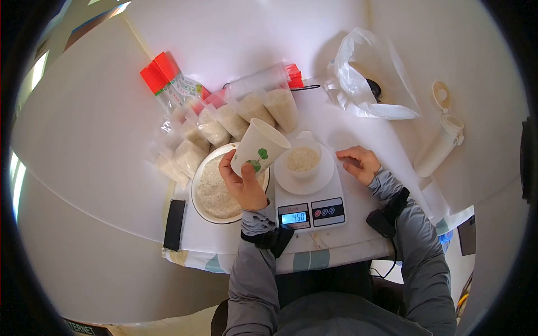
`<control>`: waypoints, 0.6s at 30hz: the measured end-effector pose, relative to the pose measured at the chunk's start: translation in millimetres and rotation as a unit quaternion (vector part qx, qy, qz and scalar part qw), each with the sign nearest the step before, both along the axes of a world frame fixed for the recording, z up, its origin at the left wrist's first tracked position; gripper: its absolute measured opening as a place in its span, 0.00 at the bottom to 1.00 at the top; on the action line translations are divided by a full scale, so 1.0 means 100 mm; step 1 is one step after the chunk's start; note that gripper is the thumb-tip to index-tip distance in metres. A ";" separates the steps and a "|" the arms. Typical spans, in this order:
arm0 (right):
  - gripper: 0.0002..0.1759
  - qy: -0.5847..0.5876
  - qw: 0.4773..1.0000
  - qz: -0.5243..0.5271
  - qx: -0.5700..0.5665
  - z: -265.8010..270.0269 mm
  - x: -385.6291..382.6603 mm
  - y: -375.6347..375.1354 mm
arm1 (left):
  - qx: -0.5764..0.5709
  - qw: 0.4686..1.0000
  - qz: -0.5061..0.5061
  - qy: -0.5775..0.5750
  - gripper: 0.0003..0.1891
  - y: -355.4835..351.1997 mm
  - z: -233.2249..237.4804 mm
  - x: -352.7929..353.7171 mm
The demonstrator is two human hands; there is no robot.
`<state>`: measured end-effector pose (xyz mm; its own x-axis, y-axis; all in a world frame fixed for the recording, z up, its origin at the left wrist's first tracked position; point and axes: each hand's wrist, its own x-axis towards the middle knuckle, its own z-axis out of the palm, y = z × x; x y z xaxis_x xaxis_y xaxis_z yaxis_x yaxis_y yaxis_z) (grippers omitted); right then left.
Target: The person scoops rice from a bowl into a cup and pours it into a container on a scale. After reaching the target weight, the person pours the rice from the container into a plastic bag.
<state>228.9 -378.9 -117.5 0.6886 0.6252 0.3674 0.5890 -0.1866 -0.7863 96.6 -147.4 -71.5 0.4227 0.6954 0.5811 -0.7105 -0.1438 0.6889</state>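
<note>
Your left hand (244, 185) is wrapped around a paper cup (259, 148), holding it tilted above the plate of rice (216, 196), its mouth toward the small bowl (302, 161) on the scale (311, 210). Your right hand (360, 163) rests empty on the table (358, 126) just beside the scale, fingers loosely bent.

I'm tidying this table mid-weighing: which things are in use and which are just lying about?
In use: paper cup in the left hand; small bowl of rice on the scale; large rice bowl; rice bags.
Lying about: black phone; crumpled plastic bag; white bottle with its cap open.
</note>
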 end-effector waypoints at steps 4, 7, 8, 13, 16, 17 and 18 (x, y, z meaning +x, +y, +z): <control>0.17 -0.007 1.000 0.001 -0.004 -0.01 0.00 0.00 | 0.004 1.000 0.000 0.002 0.25 -0.01 0.00 -0.01; 0.17 0.007 1.000 0.000 -0.002 -0.01 0.00 0.00 | 0.009 1.000 -0.002 0.001 0.25 -0.02 0.01 -0.01; 0.17 0.012 1.000 -0.001 -0.001 -0.01 0.00 0.00 | 0.011 1.000 -0.005 0.005 0.25 -0.02 0.02 -0.01; 0.17 0.006 1.000 -0.003 -0.005 -0.01 0.00 0.00 | 0.010 1.000 -0.002 0.020 0.23 -0.04 0.04 -0.01; 0.17 0.005 1.000 0.002 -0.002 -0.06 0.03 0.01 | 0.018 0.999 0.008 0.025 0.23 -0.04 0.05 -0.01; 0.17 0.008 1.000 0.007 0.011 -0.08 0.04 0.01 | 0.021 1.000 0.003 0.022 0.23 -0.04 0.05 0.00; 0.17 0.008 1.000 0.007 0.011 -0.07 0.03 0.01 | 0.024 1.000 -0.001 0.018 0.23 -0.03 0.05 0.00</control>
